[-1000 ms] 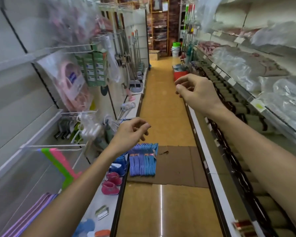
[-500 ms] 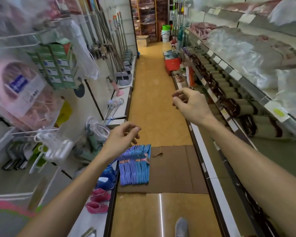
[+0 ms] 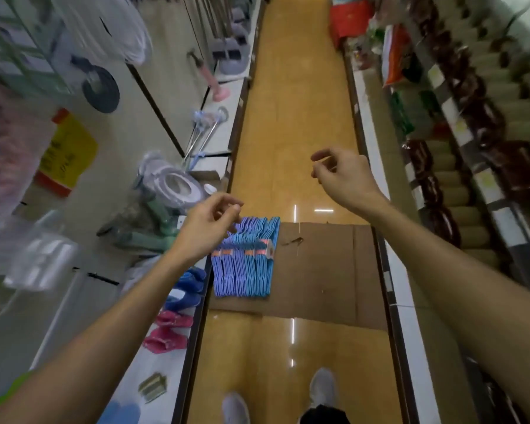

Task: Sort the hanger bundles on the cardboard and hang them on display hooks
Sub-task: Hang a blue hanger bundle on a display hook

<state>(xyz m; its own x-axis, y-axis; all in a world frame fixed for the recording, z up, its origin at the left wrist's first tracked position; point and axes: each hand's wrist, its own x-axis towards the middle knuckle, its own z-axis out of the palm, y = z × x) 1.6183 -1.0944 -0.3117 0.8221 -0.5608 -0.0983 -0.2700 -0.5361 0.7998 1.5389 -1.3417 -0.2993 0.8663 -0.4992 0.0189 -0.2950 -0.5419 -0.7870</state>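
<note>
Hanger bundles (image 3: 245, 258), blue with an orange band, lie on the left edge of the cardboard (image 3: 322, 270), their upper corner hidden behind the left hand (image 3: 208, 224). Both that hand and the right hand (image 3: 340, 175) hang loosely curled, holding nothing. Goods on the left-hand shelving are blurred.

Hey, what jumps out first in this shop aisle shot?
A block of blue hangers lies on the left end of a brown cardboard sheet on the orange floor. Both bare hands hover above it, the left hand over the hangers and the right hand farther up, holding nothing.
</note>
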